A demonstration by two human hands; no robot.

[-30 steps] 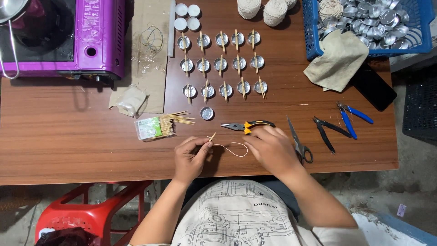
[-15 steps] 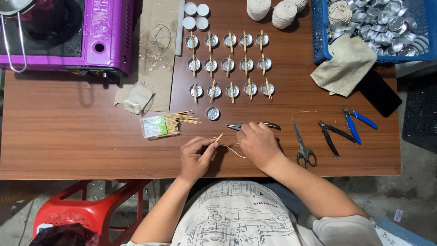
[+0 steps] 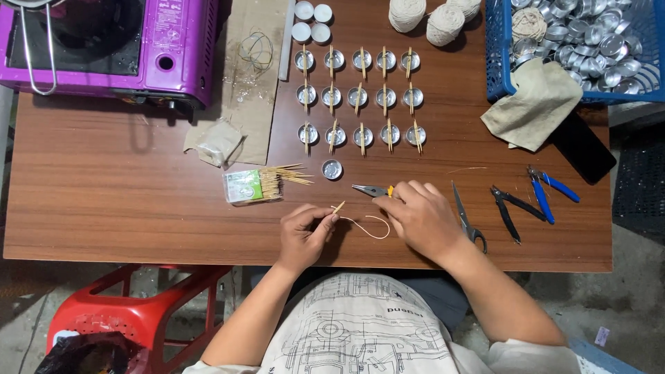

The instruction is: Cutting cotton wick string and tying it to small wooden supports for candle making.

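My left hand [image 3: 305, 235] pinches a short wooden stick [image 3: 338, 207] near the table's front edge, with a pale string [image 3: 368, 227] looping from it toward my right hand. My right hand [image 3: 418, 218] rests over the yellow handles of small pliers [image 3: 370, 190], whose metal jaws stick out to the left. A lone small metal cup [image 3: 332, 169] stands just beyond the hands. Behind it are three rows of metal cups [image 3: 360, 97], each with a stick laid across it.
A pack of wooden sticks [image 3: 258, 184] lies left of the hands. Scissors [image 3: 465, 219], black pliers [image 3: 509, 210] and blue-handled cutters [image 3: 544, 191] lie to the right. A purple stove [image 3: 111, 48], string balls [image 3: 426, 17], a cloth [image 3: 537, 104] and a blue basket [image 3: 496, 55] of cups sit at the back.
My right hand has moved off the string and up onto the pliers' handles. My left hand still holds the stick, and the string loop now lies open on the table.
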